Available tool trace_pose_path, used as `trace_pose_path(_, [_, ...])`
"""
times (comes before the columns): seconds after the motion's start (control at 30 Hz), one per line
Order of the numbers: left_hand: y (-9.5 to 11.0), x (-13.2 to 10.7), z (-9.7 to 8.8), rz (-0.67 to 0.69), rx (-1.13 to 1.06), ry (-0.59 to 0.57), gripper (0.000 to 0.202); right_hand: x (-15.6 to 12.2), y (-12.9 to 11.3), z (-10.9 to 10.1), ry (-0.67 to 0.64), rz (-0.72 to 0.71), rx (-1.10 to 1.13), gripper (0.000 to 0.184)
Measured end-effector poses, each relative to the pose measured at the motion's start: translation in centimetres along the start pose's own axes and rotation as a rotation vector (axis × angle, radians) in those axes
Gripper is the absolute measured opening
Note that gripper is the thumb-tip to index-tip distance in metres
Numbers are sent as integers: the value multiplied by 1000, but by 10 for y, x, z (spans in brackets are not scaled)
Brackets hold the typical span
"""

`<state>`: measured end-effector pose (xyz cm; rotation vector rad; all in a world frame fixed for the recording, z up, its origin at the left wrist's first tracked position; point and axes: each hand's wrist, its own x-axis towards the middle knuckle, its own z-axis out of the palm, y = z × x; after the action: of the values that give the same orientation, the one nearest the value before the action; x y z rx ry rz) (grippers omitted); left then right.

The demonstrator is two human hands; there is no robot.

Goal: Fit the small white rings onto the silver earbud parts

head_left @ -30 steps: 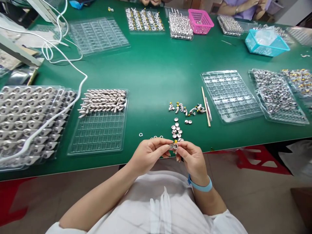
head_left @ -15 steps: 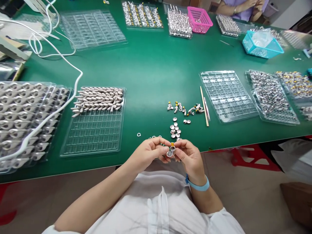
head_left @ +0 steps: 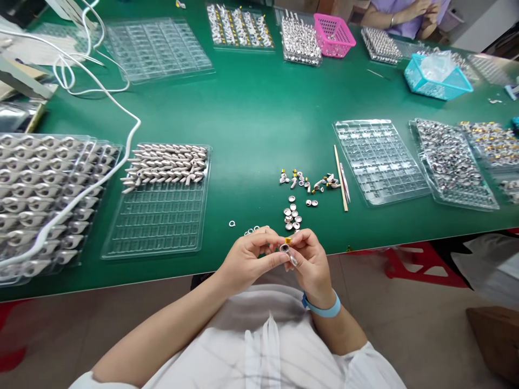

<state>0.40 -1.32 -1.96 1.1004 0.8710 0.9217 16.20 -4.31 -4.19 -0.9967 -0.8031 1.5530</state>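
Close to my body, just off the table's near edge, my left hand (head_left: 253, 258) and my right hand (head_left: 314, 265) meet fingertip to fingertip. Pinched between them is a small silver-grey earbud housing (head_left: 285, 248) with a dark round opening and a yellow tab at its top. A shiny part of it slants down by my right thumb. Fingers hide the rest. Beyond my hands lie several loose round caps (head_left: 292, 212). Farther off is a row of earbud stems (head_left: 308, 181) with yellow tabs. Small white rings (head_left: 251, 230) lie beside my left fingers.
A wooden stick (head_left: 341, 178) and tweezers (head_left: 344, 183) lie to the right, beside a clear tray (head_left: 381, 162). At left stand a half-filled tray (head_left: 156, 227) and stacked trays of grey shells (head_left: 40, 200). A white cable (head_left: 101, 162) crosses there. Another person's hands (head_left: 427, 13) show at the back.
My hands have turned the earbud housing: two round faces showed before, now one dark opening and a slanting shiny part. My right hand has shifted slightly left; the view has moved a little.
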Motion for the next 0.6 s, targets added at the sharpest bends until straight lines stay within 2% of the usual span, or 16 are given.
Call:
trace_pose_path(0.13, [-1, -3, -5, 140, 197, -6, 12, -1, -6, -5, -29, -45, -148, 17])
trace_pose_path(0.23, [4, -4, -7, 180, 314, -2, 13, -1, -18, -14, -40, -84, -319, 12])
trace_pose_path(0.37, [12, -4, -4, 116, 423, -14, 14, 2, -31, -18, -109, -138, -346, 25])
trace_pose_path(0.5, [12, -3, -1, 50, 435, -30, 19, 6, -32, -13, -99, -169, -381, 8])
trace_pose_path(0.6, [10, -2, -1, 1, 400, -16, 23, 6, -30, -11, -77, -170, -435, 4])
